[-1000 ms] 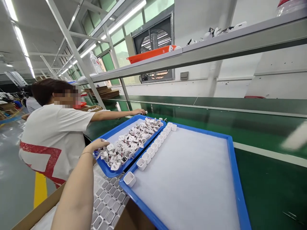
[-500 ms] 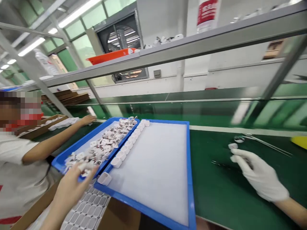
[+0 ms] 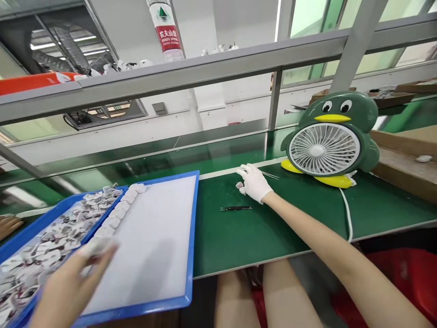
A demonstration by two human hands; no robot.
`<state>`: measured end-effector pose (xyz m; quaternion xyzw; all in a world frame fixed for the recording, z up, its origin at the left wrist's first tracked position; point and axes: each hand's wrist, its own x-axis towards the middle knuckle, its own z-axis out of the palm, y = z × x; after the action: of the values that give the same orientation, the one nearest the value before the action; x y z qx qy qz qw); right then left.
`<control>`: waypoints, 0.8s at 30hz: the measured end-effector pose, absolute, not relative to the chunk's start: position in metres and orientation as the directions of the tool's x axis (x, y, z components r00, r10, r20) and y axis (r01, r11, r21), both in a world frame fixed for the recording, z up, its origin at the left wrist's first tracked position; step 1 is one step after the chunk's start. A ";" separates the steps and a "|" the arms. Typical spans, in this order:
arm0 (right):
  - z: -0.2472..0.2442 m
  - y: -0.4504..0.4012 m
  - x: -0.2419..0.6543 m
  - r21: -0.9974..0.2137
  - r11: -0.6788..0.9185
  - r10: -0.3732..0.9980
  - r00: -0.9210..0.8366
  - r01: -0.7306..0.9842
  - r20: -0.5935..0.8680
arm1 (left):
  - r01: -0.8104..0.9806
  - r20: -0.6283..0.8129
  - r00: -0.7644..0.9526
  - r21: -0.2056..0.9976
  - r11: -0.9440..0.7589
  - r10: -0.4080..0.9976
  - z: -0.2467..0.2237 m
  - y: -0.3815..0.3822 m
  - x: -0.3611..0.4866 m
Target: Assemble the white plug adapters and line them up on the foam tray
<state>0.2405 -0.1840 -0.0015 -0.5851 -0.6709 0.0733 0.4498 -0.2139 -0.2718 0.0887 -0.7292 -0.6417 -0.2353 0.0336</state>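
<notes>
My left hand [image 3: 73,282], bare and smeared by motion, is closed on a white plastic case [image 3: 97,246] above the left side of the white-lined blue tray [image 3: 189,255]. Along that tray's left edge runs a row of similar white cases [image 3: 119,209]. My right hand [image 3: 254,182], in a white glove, rests on the green table with its fingers curled down; what lies under them is hidden. A small white part [image 3: 240,186] shows beside its thumb, and thin metal tweezers [image 3: 271,175] stick out behind it. Nearer me lies a slim black tool [image 3: 236,208].
On the left, a second blue tray [image 3: 13,241] holds a heap of small white parts [image 3: 58,241]. A green penguin-shaped fan [image 3: 331,136] stands right of my glove, its white cable [image 3: 347,214] hanging over the edge. A co-worker's hand [image 3: 8,225] shows far left. A shelf [image 3: 205,68] crosses above.
The view has swung right, bringing the fan in. My left hand has moved from the heaped tray to over the lined tray. My right hand now covers part of the tweezers.
</notes>
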 end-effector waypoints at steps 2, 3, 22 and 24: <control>0.004 -0.167 0.251 -0.664 0.291 0.903 0.033 0.689 0.429 | 0.866 0.318 0.143 0.418 -0.274 0.937 0.094 -0.266 -0.146; 0.006 -0.160 0.254 -0.697 0.266 0.925 0.028 0.666 0.380 | 0.791 0.302 0.222 0.500 -0.352 0.927 0.095 -0.264 -0.113; -0.016 -0.200 0.211 -0.960 0.026 0.995 -0.087 -0.278 0.052 | 0.332 0.147 0.454 0.887 -0.320 0.879 0.017 -0.204 0.002; -0.018 -0.201 0.212 -0.957 -0.012 0.992 -0.124 -0.289 0.025 | 0.359 0.143 0.468 0.871 -0.335 0.872 0.017 -0.203 0.001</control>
<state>0.2125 -0.2008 -0.0176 -0.3874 -0.4539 0.5967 0.5366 0.0013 -0.2031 0.0168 -0.7538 -0.4083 -0.3153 -0.4069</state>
